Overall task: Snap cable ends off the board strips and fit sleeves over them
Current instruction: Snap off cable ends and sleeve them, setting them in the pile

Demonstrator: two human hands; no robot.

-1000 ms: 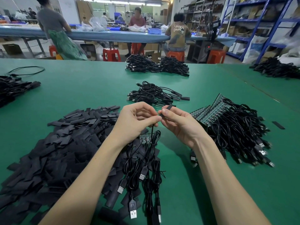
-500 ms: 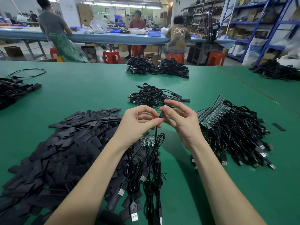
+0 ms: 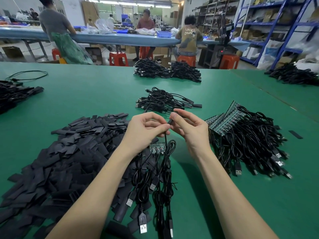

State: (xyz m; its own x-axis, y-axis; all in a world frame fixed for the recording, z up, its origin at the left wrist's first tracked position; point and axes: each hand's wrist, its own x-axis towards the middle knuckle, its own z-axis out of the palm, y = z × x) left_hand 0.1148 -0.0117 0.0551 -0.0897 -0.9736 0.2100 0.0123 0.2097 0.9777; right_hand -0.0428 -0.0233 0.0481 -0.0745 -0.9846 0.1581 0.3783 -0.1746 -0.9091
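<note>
Both hands were held up over the green felt-covered work table, close together, approx. at centre of view. A thin black cable was pinched by the left hand betw. thumb and forefinger, just below its sleeved end; remaining fingers were curled in. The short black tubular sleeve at the cable's tip was touched by the right hand, thumb up beside it, fingers loosely bent; whether it was actually gripped could not be told. The cable was seen hanging down from the left hand to a loose bunch of black USB cables lying betw. the forearms. A small green circuit-board strip lay under the hands w/ cable ends attached. A big heap of flat black sleeve pieces was spread at left. At right, a stack of green board strips w/ black cables attached was piled. A bundle of sleeved black cables lay just beyond the hands.
</note>
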